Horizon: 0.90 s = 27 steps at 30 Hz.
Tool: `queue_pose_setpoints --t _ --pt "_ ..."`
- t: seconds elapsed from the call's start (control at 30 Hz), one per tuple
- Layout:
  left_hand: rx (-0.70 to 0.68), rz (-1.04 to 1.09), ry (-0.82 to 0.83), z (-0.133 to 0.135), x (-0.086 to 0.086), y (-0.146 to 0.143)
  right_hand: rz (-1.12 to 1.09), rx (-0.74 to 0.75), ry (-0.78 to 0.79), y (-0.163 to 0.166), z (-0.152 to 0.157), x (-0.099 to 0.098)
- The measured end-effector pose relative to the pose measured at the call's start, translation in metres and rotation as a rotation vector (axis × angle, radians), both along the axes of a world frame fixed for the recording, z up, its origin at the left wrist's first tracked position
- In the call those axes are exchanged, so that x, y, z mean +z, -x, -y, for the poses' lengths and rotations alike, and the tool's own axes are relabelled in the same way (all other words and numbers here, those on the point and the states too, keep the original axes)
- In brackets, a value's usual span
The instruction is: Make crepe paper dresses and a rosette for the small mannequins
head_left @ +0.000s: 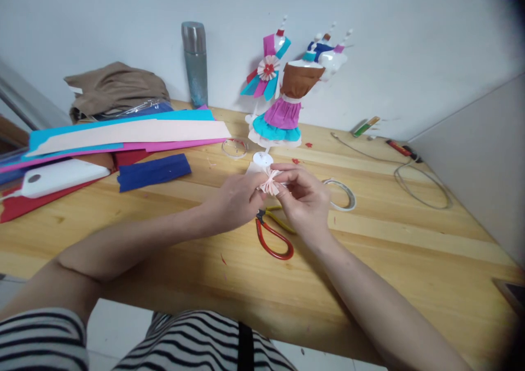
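Observation:
A small pleated pale pink paper piece (pixel 269 183) is pinched between my two hands over the middle of the table. My left hand (pixel 240 198) closes on its left side, and my right hand (pixel 305 198) grips its right side with thumb and fingertips. The folds fan out between the fingers, like a rosette. Just below the hands lie scissors (pixel 275 242) with red and yellow handles; their blades are partly hidden. Behind the hands is the round white base (pixel 262 159) of a mini dress form (pixel 283 100) in brown, magenta, turquoise and pink paper.
More dress forms (pixel 268 67) stand at the back, before a steel flask (pixel 194 64) at their left. Crepe paper strips (pixel 135 133), a blue piece (pixel 155 172) and a white device (pixel 65 178) lie left. A tape roll (pixel 341 195) and a cable (pixel 404 182) lie right.

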<state>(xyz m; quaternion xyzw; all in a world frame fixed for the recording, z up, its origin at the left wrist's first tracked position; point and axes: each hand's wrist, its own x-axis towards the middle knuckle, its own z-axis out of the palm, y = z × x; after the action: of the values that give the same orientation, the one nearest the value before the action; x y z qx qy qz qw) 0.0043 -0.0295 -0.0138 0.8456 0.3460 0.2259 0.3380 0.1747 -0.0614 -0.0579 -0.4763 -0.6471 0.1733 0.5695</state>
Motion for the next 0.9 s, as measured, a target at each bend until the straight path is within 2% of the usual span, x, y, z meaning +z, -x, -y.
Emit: queue_pose_setpoints --t 0.17,0.23,0.43,0.57,0.63,0.8,0.9 --pt "-0.056 0.13 0.382 -0.0083 0.0047 0.0004 0.015 -0.004 -0.009 -0.0002 0.0007 0.0009" --pt "-0.046 0.166 0.471 -0.0102 0.0039 -0.0007 0.02 0.0 -0.018 -0.0003 0.0006 0.001" --pt "-0.049 0.201 0.43 -0.0102 -0.0012 -0.0025 0.012 0.005 -0.031 -0.0018 -0.0005 -0.0015" --pt "-0.049 0.194 0.482 -0.0093 0.0023 -0.0006 0.02 0.005 -0.007 -0.0026 -0.0008 -0.0032" --pt "-0.047 0.162 0.442 -0.0081 0.0048 -0.0004 0.023 -0.002 0.002 -0.0027 -0.001 -0.0033" --pt "-0.045 0.05 0.042 -0.0047 0.0035 -0.0021 0.0 -0.001 -0.001 -0.0013 -0.0017 -0.003" --pt "-0.029 0.006 -0.06 -0.0037 -0.0005 -0.0019 -0.02 0.004 0.006 -0.0002 -0.002 -0.0033"
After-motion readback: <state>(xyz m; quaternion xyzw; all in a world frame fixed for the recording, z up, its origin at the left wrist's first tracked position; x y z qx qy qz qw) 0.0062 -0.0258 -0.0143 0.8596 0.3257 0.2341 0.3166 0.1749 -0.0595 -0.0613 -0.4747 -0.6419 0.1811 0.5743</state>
